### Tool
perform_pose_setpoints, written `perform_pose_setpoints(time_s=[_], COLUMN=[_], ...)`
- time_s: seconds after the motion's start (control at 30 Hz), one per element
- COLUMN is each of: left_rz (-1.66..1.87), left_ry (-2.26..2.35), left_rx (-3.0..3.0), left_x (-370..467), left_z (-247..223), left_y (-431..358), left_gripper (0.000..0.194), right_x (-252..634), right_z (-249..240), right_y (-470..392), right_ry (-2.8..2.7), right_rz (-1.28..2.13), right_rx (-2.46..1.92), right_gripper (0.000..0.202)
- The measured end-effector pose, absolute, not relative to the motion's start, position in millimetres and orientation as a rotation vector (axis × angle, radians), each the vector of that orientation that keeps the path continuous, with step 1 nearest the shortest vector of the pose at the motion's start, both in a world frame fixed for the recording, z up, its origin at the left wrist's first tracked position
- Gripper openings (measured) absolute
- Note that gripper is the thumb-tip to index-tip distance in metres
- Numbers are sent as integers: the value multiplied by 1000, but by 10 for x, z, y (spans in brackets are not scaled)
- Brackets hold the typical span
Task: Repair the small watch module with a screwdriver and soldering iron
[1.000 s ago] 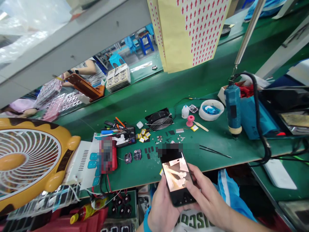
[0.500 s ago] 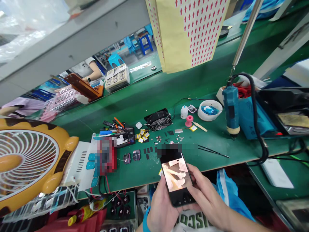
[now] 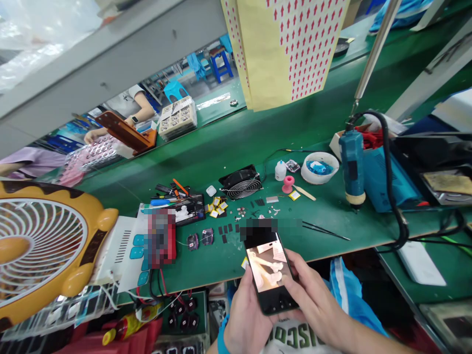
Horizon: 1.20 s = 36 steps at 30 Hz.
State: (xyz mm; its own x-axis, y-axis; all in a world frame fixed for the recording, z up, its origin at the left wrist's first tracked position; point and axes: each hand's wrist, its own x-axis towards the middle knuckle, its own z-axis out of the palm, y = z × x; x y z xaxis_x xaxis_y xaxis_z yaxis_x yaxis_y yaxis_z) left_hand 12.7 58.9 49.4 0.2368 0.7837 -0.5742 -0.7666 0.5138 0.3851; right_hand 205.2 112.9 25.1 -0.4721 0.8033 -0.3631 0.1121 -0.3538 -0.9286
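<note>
green workbench (image 3: 210, 265) behind, left hand (image 3: 245, 309) cradles a lit phone (image 3: 267, 273).

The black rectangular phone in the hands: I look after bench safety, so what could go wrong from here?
The black rectangular phone, held by the left hand and right hand, could slip and drop. The small flat black pieces on the green bench might get brushed away. The blue cylindrical power tool hangs tip-down and could swing if bumped.

Green workbench (image 3: 214, 265); slanting grey beam (image 3: 147, 51) above; dark-blue stool (image 3: 220, 64), light-blue stool (image 3: 175, 91) beyond.
</note>
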Motion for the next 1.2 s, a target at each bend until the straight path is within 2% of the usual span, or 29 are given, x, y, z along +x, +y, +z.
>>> perform_pose_setpoints(time_s=[0.13,0.3,0.47,0.73,1.13,1.2], left_rz=[1068,1081,1057,1085,1104,1091], left_ry=[805,825,866,837,800,807], left_rx=[12,0,32,22,-12,-24], left_x=[130,124,138,124,125,119], left_z=[483,520,568,533,479,482], left_y=[583,579,604,577,542,539], left_gripper=[58,54,65,56,55,57], right_x=[2053,1949,1873,1939,1904,1893], right_z=[258,247,261,343,309,309], right_y=[1124,1150,1174,1137,1071,1114], right_ry=[-1370,-1400,-1411,-1307,-1243,-1275], right_rz=[1927,1797,1763,1839,1791,1812], right_rx=[-1179,-1256,-1295,-1259,-1284,-1282], right_gripper=[61,71,77,56,53,59])
